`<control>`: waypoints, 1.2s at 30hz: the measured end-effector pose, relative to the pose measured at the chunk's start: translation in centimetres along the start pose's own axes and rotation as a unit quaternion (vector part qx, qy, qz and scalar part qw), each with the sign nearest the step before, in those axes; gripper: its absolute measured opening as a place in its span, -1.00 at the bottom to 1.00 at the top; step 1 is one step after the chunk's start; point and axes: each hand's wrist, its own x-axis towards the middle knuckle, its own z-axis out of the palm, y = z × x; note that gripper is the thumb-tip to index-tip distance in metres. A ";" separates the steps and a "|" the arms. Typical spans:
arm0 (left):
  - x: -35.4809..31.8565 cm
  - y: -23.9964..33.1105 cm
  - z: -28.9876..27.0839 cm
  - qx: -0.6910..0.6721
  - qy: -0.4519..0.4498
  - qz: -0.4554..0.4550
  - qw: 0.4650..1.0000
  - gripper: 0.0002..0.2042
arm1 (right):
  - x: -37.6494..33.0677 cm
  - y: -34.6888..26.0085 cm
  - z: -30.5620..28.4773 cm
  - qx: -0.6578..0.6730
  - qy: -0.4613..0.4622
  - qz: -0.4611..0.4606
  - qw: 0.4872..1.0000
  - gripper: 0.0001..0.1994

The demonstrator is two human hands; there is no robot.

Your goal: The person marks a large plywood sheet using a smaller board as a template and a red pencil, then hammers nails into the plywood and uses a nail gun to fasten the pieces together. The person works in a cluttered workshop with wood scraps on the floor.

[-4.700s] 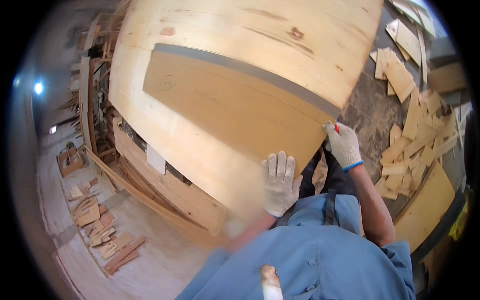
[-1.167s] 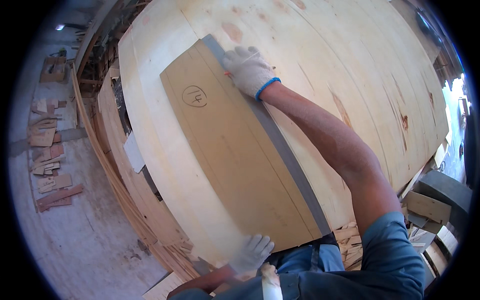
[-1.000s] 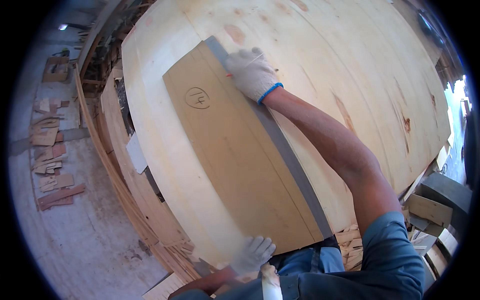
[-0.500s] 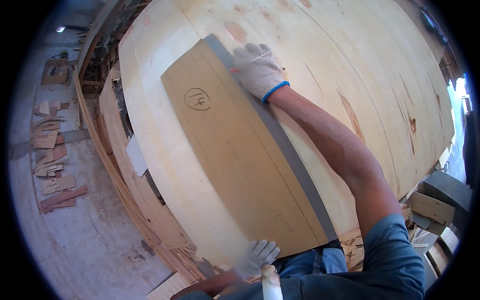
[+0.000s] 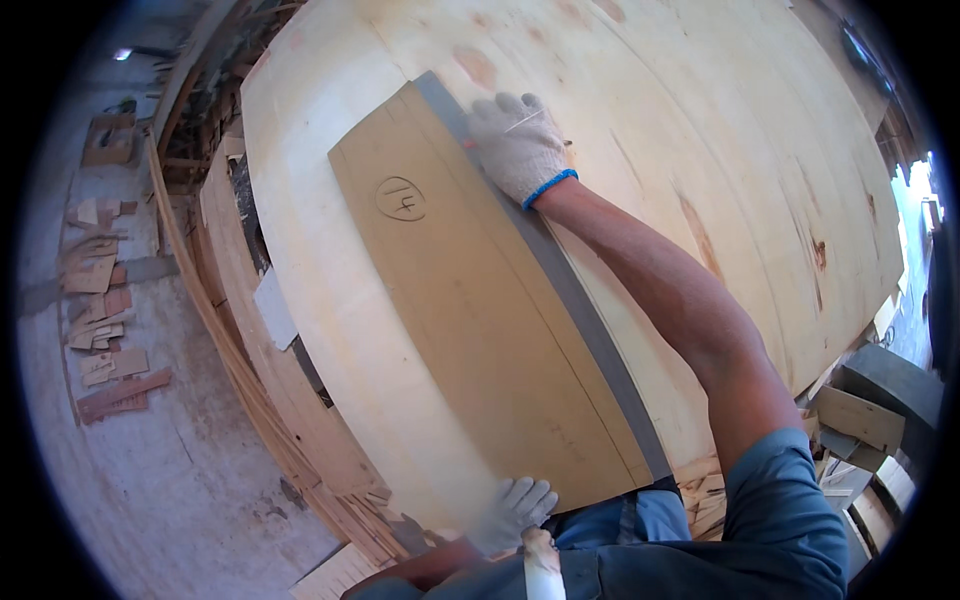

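Note:
A long tan template board [image 5: 480, 330] with a circled handwritten mark lies on a pale plywood sheet [image 5: 650, 200]. Along its right side runs a narrow grey strip [image 5: 590, 335]. My right hand [image 5: 520, 145], in a white knit glove with a blue cuff, is closed at the strip's far end. Out of its fingers pokes the red tip of a thin pencil-like stick [image 5: 468, 144]; the rest of it is mostly hidden. My left hand [image 5: 518, 510], also gloved, rests with fingers stretched out at the board's near left corner. Part of that hand is blurred.
Long thin wood strips [image 5: 215, 330] curve along the sheet's left side. Scattered wood offcuts [image 5: 100, 290] lie on the concrete floor [image 5: 210, 470], with a cardboard box [image 5: 108, 140] farther back. At the lower right are wooden blocks [image 5: 860, 415] and scraps.

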 end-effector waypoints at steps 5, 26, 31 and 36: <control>2.4 1.1 -3.3 0.014 0.178 0.010 0.984 -0.67 | 0.0 -0.1 -0.3 0.005 0.027 -0.017 0.999 -0.85; 32.7 -28.8 -38.4 0.121 0.573 -0.277 0.762 -0.63 | 0.2 -0.3 -1.4 0.049 -0.033 -0.020 0.998 -0.75; 33.9 -30.3 -37.4 0.136 0.571 -0.284 0.758 -0.66 | 2.5 0.8 -2.3 0.080 -0.081 0.031 0.993 -0.80; 33.9 -30.2 -37.3 0.113 0.591 -0.273 0.750 -0.62 | 13.0 3.1 -3.5 0.211 -0.017 0.050 0.976 -0.70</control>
